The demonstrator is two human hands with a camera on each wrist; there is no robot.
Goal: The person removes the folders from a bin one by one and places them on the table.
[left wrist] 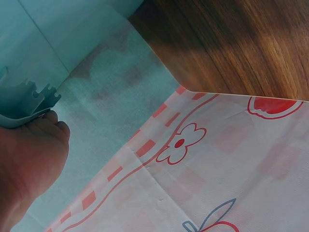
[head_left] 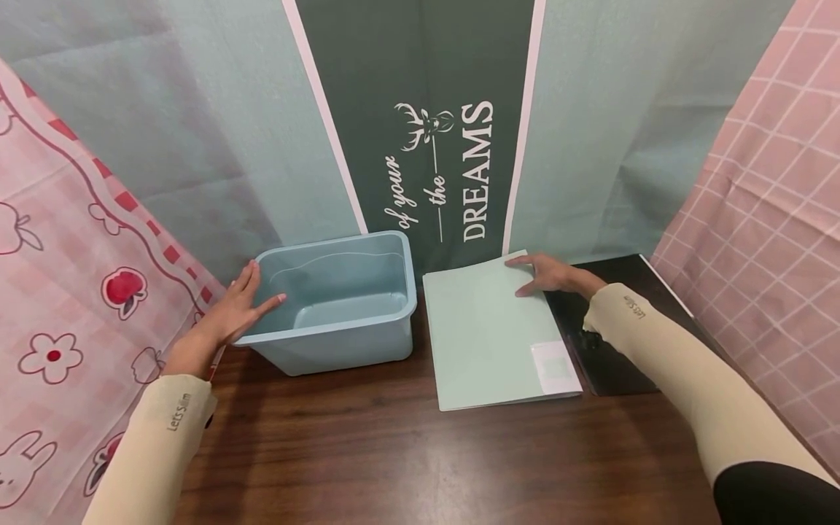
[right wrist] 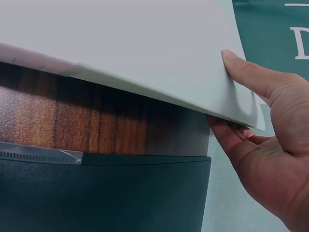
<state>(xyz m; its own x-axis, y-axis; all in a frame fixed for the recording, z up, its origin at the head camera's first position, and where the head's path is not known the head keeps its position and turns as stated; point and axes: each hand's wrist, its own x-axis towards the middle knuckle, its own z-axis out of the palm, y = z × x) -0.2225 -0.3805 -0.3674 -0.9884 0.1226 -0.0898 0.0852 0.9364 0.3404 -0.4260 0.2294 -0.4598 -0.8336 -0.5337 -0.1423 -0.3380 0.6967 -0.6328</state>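
A light blue plastic bin (head_left: 331, 339) stands upright on the table at centre left, and no contents show inside it. My left hand (head_left: 232, 313) grips its left rim, the thumb over the inside; in the left wrist view the hand (left wrist: 36, 154) is partly cut off beside the bin's edge (left wrist: 24, 108). To the right of the bin is a pale green folder (head_left: 488, 332) with a white label at its lower right corner. My right hand (head_left: 547, 275) pinches the folder's far right corner. In the right wrist view, the thumb lies on top and the fingers are underneath, the edge raised off the table.
A black folder (head_left: 613, 350) lies right of the pale green one, partly under my right forearm. Brown wooden table (head_left: 394, 459) extends in front. Grey-green cloth (head_left: 223, 109) hangs behind, with pink patterned cloth (head_left: 79, 313) at left and pink checked cloth (head_left: 768, 255) at right.
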